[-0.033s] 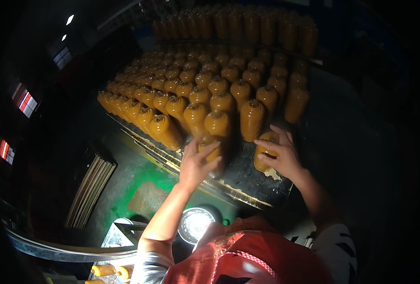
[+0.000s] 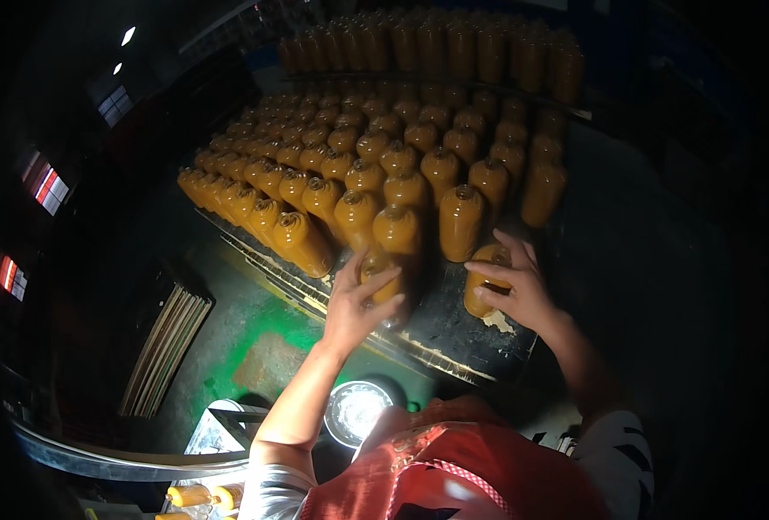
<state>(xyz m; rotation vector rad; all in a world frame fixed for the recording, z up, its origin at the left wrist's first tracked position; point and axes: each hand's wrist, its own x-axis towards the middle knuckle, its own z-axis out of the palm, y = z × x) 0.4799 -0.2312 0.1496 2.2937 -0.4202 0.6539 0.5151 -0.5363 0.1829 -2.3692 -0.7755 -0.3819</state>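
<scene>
I see a dark board [image 2: 454, 334] packed with rows of orange bottles [image 2: 402, 147] running toward twelve o'clock. At its near edge my left hand [image 2: 356, 303] grasps one orange bottle [image 2: 388, 279], and at three o'clock from it my right hand [image 2: 516, 286] wraps around another bottle [image 2: 486, 260].

A dark flat board [image 2: 454, 334] with a pale, chipped near edge carries the load, running from near right to far left. Directly on it stand orange bottles [image 2: 402, 173] with narrow necks, upright in tight diagonal rows that fill the board toward the far side. The two nearest bottles stand at the near end, one on the left [image 2: 384, 282] and one on the right [image 2: 486, 282]. Below the board's near edge lies a green-painted floor [image 2: 254, 338].
</scene>
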